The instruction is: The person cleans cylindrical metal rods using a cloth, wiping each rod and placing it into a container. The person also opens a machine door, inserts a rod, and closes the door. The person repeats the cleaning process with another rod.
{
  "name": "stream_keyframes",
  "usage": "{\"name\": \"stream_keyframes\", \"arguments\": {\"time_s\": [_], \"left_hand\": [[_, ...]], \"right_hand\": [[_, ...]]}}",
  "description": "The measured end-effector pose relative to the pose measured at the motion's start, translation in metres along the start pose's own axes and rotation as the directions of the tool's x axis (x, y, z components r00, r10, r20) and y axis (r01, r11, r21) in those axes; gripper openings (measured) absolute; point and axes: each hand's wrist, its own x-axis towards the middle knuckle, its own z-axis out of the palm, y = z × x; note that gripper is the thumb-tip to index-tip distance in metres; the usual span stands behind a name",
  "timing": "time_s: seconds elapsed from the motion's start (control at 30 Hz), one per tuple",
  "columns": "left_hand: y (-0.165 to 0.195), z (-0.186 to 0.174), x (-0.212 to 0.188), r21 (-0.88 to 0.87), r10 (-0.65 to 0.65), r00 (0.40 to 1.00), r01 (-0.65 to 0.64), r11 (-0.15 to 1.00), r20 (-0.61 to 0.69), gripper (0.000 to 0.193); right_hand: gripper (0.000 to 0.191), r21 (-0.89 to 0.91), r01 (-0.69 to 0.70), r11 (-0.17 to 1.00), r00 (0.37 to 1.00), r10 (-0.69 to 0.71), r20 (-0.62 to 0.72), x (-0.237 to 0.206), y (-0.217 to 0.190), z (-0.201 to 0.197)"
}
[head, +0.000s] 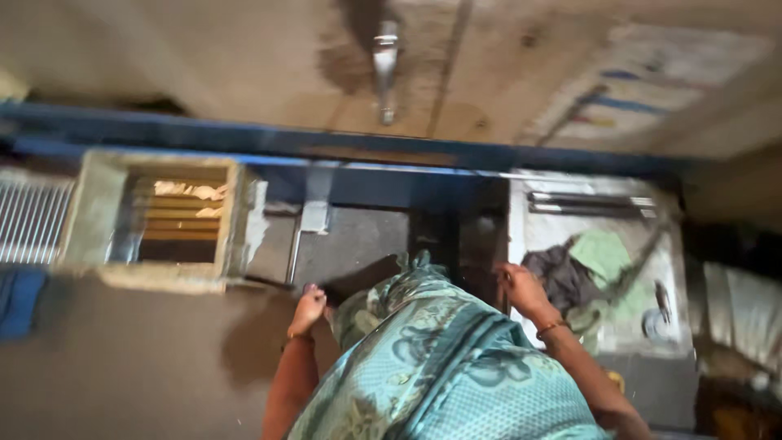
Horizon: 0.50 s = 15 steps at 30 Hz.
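**Rod and ledge under 2 hands at a dark workbench**

Rod [292, 259], thin, straight and metallic, runs from a small grey bracket [314, 217] down to the front edge of the dark bench [358, 244], and the left hand [308, 310] rests at its lower end, on the bench's front edge. The left fingers curl together over that edge; the blur hides whether they clamp the rod itself. The right hand [521, 289] sits at the right edge of the same dark surface, beside a pale metal tray [538, 236]; its fingers are bent inward, and I cannot tell whether they close on anything. Each wrist carries 1 thin bangle.

Between the 2 hands a fold of teal patterned cloth [432, 350], soft and floral, covers the middle of the bench's front edge and blocks the view below.

Left of the rod stands 1 square, rough, pale box frame [98, 220], open on top, with yellow wooden slats [183, 213] inside. A ribbed metal grille [28, 220] lies at the far left.

In the tray lie 2 crumpled rags, 1 dark [558, 273] and 1 green [603, 254], plus 2 dark bars [586, 201] along its far edge. A blue steel beam [244, 138] crosses behind everything, with a stained concrete floor [204, 65] beyond it.
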Motion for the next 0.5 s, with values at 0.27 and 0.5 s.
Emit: {"name": "stream_keyframes", "arguments": {"time_s": [0.27,0.5], "left_hand": [[-0.003,0.023,-0.022,0.352,-0.19,0.908,0.051,0.935,0.373,0.04],[-0.02,0.022,-0.038,0.121,-0.317,0.857,0.293,0.948,0.406,0.028]], "right_hand": [[0.09,-0.165,-0.345,0.924,0.857,0.239,-0.456,-0.012,0.051,-0.004],[0.086,-0.002,-0.449,0.893,0.829,0.416,-0.374,-0.015,0.072,0.017]]}}
